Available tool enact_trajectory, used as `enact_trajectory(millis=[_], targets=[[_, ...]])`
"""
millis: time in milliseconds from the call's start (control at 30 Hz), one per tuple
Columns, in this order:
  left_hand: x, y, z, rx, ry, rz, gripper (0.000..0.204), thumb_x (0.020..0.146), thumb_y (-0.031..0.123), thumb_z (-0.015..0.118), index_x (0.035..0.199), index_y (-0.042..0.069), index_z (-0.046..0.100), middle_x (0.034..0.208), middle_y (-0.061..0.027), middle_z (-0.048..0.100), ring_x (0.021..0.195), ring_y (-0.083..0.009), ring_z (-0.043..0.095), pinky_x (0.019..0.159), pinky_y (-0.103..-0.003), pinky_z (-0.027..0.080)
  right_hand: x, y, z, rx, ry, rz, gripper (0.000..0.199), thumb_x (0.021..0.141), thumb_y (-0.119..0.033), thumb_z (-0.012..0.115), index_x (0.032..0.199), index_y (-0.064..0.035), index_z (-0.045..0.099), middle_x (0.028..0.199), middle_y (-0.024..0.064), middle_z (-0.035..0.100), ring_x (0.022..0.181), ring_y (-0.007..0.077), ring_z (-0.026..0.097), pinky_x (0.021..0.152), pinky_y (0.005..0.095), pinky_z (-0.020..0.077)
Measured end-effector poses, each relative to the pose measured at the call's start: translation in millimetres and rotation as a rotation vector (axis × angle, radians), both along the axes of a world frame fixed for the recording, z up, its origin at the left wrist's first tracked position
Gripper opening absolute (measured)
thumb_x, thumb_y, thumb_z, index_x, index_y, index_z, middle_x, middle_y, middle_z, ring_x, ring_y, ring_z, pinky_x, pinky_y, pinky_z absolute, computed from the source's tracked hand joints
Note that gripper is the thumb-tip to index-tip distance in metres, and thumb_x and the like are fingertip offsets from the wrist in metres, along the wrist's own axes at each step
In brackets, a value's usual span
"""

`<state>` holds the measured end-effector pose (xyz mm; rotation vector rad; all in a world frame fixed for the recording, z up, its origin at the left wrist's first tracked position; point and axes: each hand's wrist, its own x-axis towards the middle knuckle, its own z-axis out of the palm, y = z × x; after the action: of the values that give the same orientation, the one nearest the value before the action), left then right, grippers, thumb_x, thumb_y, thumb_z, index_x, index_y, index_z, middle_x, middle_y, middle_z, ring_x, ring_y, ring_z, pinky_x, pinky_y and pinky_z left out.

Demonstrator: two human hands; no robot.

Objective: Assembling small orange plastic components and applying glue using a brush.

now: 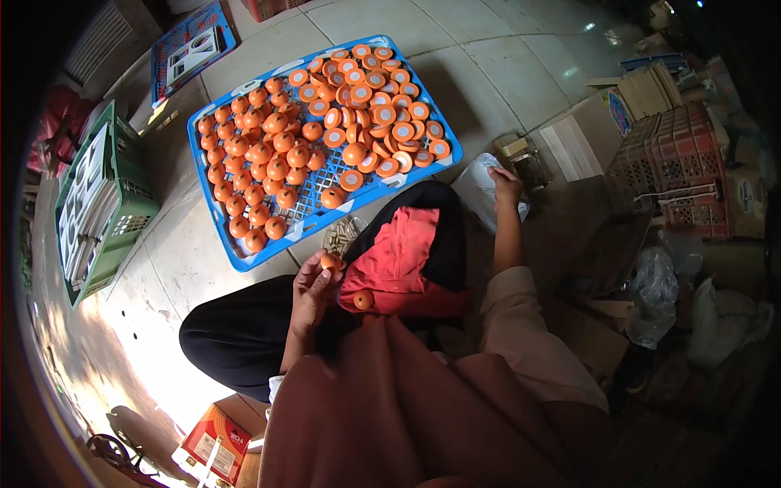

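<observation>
My left hand (310, 285) pinches a small orange half-ball (330, 262) between thumb and fingers, just above my lap. Another orange half-ball with a dark hole on top (363, 300) lies on the red cloth (399, 252) over my legs. To the right, my right hand (507, 187) is stretched out over a whitish plastic bag (480, 180), fingertips bent together at its contents; what they pinch is too small to tell. Ahead, a blue lattice tray (244, 262) carries many orange half-balls: domes up at left, mostly flat faces with pale discs at right.
A packet of small tan pegs (343, 234) lies between tray and knees. At left stands a green crate (122, 213) with white panels; another blue tray (225, 41) is beyond. Red-brown crates (679, 171) and cardboard crowd the right. A red box (215, 443) sits at lower left.
</observation>
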<state>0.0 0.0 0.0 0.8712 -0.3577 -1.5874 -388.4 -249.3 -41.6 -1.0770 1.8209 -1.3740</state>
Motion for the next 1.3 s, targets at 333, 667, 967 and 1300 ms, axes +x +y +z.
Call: enact_trajectory(millis=[333, 667, 967, 1300], targets=[[3, 4, 7, -0.008, -0.012, 0.002, 0.037, 0.086, 0.005, 0.053, 0.123, 0.004, 0.045, 0.116, -0.0109, 0.055, 0.102, -0.0215, 0.056, 0.084, -0.03, 0.047, 15, 19, 46, 0.042, -0.048, 0.069, 0.016, 0.069, -0.011, 0.074, 0.08, -0.0017, 0.067, 0.062, -0.0017, 0.058, 0.048, 0.0059, 0.043, 0.045, 0.0219, 0.0335], [2, 2, 2, 0.063, -0.048, 0.011, 0.038, 0.085, 0.004, 0.054, 0.122, 0.004, 0.046, 0.115, -0.0098, 0.055, 0.102, -0.0201, 0.056, 0.083, -0.029, 0.047, 7, -23, -29, 0.134, 0.651, -0.175, 0.015, 0.062, -0.017, 0.075, 0.075, -0.0114, 0.07, 0.071, 0.0083, 0.065, 0.064, 0.0197, 0.062, 0.059, 0.0304, 0.0467], [1, -1, 0, 0.117, -0.07, 0.014, 0.037, 0.085, 0.004, 0.054, 0.121, 0.004, 0.046, 0.114, -0.0098, 0.055, 0.102, -0.0204, 0.056, 0.083, -0.03, 0.047, 19, -30, -32, 0.345, 0.864, -0.174, 0.01, 0.067, -0.022, 0.07, 0.076, -0.0165, 0.07, 0.078, 0.0074, 0.066, 0.07, 0.0249, 0.063, 0.06, 0.034, 0.0491], [2, 1, 1, 0.014, -0.037, 0.013, 0.037, 0.085, 0.003, 0.054, 0.121, 0.003, 0.047, 0.115, -0.0105, 0.055, 0.102, -0.0205, 0.056, 0.083, -0.03, 0.047, -11, -24, -35, 0.067, 0.47, -0.043, 0.012, 0.065, -0.014, 0.075, 0.072, -0.0071, 0.068, 0.066, 0.0028, 0.064, 0.059, 0.0135, 0.058, 0.054, 0.0274, 0.0443]])
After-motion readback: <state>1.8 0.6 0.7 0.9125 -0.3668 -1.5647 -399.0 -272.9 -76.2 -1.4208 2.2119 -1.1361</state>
